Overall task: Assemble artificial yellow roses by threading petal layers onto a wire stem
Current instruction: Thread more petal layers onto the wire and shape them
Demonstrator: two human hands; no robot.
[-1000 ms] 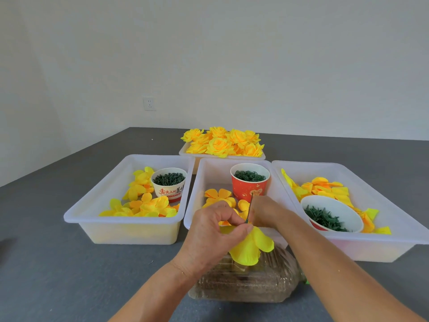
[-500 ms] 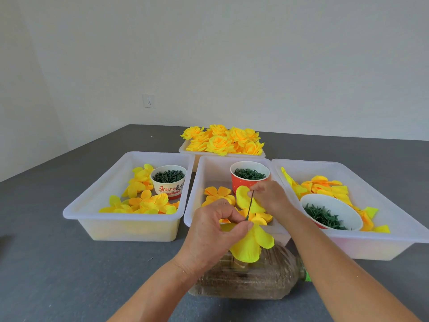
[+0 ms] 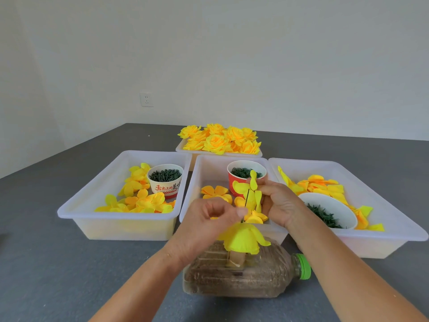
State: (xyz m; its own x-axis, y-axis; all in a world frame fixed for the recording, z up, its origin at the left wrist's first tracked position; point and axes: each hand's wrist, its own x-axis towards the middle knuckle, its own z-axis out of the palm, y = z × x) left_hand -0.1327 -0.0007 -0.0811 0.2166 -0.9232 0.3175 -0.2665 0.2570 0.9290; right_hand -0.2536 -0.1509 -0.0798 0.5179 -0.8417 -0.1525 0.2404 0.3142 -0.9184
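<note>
Head view, reading from the left edge: a white bin (image 3: 92, 201) at mid-left holds loose yellow petals and a white paper cup (image 3: 165, 181) of dark green pieces. Just right of centre-left, the left hand (image 3: 209, 226) curls its thumb and fingers into a pinch at the base of a thin wire stem (image 3: 246, 203), with a yellow petal layer (image 3: 241, 240) hanging below it over a plastic bottle (image 3: 243, 275) lying on its side. Behind, the middle bin (image 3: 202, 168) holds a red cup (image 3: 234, 182), and a tray of finished roses (image 3: 220, 140) sits at upper centre. The right hand (image 3: 278, 203) pinches another yellow petal layer (image 3: 250, 191) against the upper stem. At right, a third bin (image 3: 371, 182) holds petals and a white bowl (image 3: 329, 205).
</note>
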